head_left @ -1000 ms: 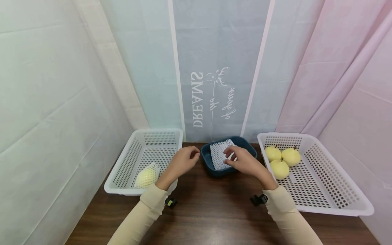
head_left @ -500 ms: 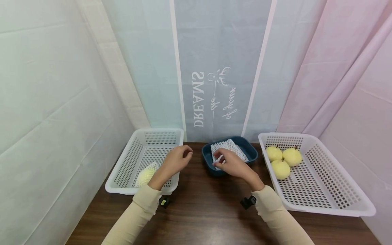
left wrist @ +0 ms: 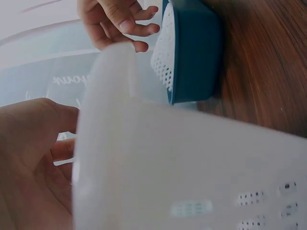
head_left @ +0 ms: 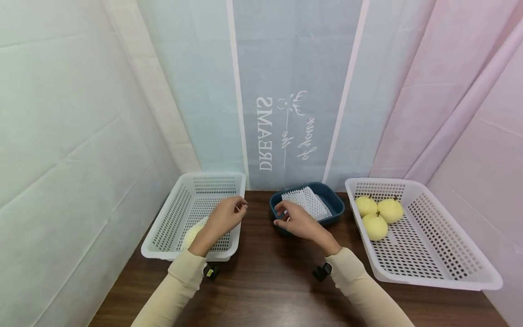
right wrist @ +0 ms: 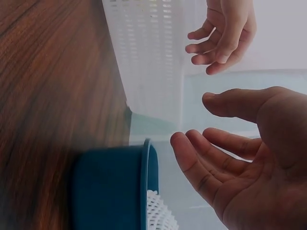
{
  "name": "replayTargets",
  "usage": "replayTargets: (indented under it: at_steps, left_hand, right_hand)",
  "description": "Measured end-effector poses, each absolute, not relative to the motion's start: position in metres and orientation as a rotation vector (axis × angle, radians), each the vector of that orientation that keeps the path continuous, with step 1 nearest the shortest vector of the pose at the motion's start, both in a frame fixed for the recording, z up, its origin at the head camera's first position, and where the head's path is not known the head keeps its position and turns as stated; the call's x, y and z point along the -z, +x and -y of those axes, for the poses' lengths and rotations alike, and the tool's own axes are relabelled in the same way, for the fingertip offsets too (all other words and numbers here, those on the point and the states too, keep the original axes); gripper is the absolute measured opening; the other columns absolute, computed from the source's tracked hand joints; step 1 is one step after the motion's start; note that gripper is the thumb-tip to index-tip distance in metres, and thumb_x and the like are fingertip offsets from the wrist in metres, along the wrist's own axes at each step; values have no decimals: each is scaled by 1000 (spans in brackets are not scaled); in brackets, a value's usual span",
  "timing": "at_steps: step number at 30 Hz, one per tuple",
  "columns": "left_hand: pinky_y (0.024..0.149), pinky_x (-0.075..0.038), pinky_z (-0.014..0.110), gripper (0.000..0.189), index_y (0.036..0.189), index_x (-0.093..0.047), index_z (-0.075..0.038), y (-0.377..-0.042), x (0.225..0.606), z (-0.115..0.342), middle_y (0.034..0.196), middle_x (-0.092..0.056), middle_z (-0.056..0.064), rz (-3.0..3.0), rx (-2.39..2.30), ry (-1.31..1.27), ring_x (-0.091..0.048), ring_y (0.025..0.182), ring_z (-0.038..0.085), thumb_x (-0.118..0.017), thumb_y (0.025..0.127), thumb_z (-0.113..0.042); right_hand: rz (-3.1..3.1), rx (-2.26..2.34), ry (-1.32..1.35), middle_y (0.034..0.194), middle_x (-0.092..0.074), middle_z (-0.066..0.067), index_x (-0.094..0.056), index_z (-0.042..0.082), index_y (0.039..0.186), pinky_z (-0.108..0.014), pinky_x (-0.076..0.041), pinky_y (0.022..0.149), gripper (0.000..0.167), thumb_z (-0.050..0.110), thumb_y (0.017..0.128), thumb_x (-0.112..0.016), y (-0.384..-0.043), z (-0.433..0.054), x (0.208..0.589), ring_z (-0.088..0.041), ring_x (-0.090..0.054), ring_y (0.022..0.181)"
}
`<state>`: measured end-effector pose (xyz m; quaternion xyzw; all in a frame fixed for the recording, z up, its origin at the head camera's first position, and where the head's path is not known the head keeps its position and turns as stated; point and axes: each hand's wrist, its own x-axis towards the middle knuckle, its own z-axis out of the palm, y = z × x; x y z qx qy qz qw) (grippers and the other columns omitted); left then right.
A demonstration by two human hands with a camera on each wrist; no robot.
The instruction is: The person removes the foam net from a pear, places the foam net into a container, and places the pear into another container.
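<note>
My left hand [head_left: 224, 219] hovers over the inner side of the left white basket [head_left: 152, 236], fingers loosely bent and holding nothing. Partly behind that hand and wrist, a pale yellow pear in a white foam net [head_left: 190, 235] lies in the basket. My right hand [head_left: 301, 221] is above the near left side of a dark blue bin [head_left: 337, 210], thumb and fingers apart with nothing between them. White foam fruit nets [head_left: 312, 203] lie flat in the bin. The right wrist view shows the fingers [right wrist: 194, 167] beside the bin's rim.
On the right stands a larger white basket [head_left: 429, 277] with three yellow pears [head_left: 375, 226] at its left end. All the containers rest on a brown wooden table [head_left: 261, 290]. A printed curtain [head_left: 294, 54] hangs close behind them.
Both hands have moved left: the left one from the gap beside the basket to over it, the right one across the bin to its left side. Pears and containers stay put.
</note>
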<state>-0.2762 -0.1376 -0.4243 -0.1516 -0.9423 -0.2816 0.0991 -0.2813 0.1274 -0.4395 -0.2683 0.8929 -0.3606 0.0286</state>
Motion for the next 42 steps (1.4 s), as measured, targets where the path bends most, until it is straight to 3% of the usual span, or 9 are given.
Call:
replayTargets:
  at_steps: [19,42]
  left_hand:
    - [80,-60,41,20,116,-77,-7,-277,438,167,107,-78,9,2823,789,-334,-71,92,20,-66,102,-17]
    - [106,-50,59,28,118,-75,3,-276,452,209,125,-72,25,2821,745,-299,-64,124,45,-67,100,-16]
  right_hand:
    - [-2748,1122,-849,115,-73,-9,-67,7,129,-33,-58,84,31,18,101,-75,-286,-96,440,-16,-70,98]
    - [-2716,1202,-777,113,-74,-7,-66,7,127,-35,-58,84,31,21,101,-75,-289,-64,441,-17,-70,99]
